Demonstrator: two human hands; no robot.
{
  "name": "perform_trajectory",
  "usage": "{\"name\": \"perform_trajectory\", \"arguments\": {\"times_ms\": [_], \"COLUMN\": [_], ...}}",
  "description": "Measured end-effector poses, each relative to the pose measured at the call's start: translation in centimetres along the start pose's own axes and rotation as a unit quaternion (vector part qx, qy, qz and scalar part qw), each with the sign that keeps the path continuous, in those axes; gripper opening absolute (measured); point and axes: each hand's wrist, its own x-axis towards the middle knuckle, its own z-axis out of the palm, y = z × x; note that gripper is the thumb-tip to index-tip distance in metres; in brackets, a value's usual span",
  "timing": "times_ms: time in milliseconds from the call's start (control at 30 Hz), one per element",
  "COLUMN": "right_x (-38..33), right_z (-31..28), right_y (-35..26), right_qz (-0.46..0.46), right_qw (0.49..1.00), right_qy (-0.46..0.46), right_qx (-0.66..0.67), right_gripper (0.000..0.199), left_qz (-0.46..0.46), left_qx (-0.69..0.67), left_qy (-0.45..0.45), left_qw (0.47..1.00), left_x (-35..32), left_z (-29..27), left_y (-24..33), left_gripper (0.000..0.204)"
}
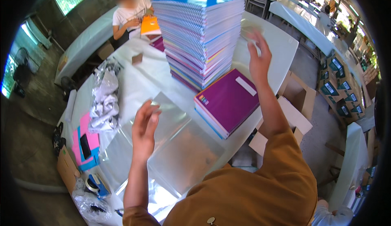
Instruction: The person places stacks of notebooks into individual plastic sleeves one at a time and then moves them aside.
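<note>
Over clear plastic sheets (185,144), laid flat on the worktop (136,76) presumably for easy access, now hovering with fingers (140,112) of the left hand (143,132) half-curled, of the right hand (260,59) loosely parted beside purple notebooks (230,99) and a tall notebook stack (203,34), lined up seemingly for steadiness, nothing visibly gripped.

On the table (281,46), plastic sheets (183,148) lie before the notebook stack (199,38).

1. A plain mustard-brown shirt (244,193) covers the torso.
2. At either side of the shirt, loose sleeves (281,156) of matching cloth.
3. Beyond the shirt's sleeves, bare forearms (137,181) and bare hands (143,131).
4. On the shirt's front, a small, pale, oval piece (211,220).
</note>
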Motion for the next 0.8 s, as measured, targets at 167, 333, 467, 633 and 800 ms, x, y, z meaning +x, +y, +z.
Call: {"name": "perform_trajectory", "arguments": {"times_ms": [167,333,467,633,800], "right_x": [11.1,12.1,12.1,11.0,6.8], "right_z": [5.1,5.7,5.0,4.1,2.8], "right_y": [7.5,8.1,9.0,6.6,1.2], "right_qz": [0.041,0.029,0.015,0.083,0.073], "right_qw": [0.997,0.995,0.997,0.984,0.956], "right_qy": [0.058,-0.047,-0.054,-0.056,-0.06], "right_qx": [0.036,-0.084,-0.056,0.145,0.277], "right_gripper": [0.055,0.065,0.067,0.071,0.069], "left_qz": [0.022,-0.172,-0.237,-0.254,-0.22], "left_qx": [-0.033,-0.105,-0.069,-0.013,-0.047], "left_qy": [-0.078,-0.053,-0.073,-0.089,-0.032], "left_qw": [0.996,0.978,0.966,0.963,0.974], "left_x": [13.3,19.9,22.1,22.7,22.2], "left_z": [6.5,10.4,11.1,10.7,6.9], "left_y": [7.5,10.9,11.5,12.3,11.6], "left_gripper": [0.065,0.092,0.101,0.084,0.052]}}
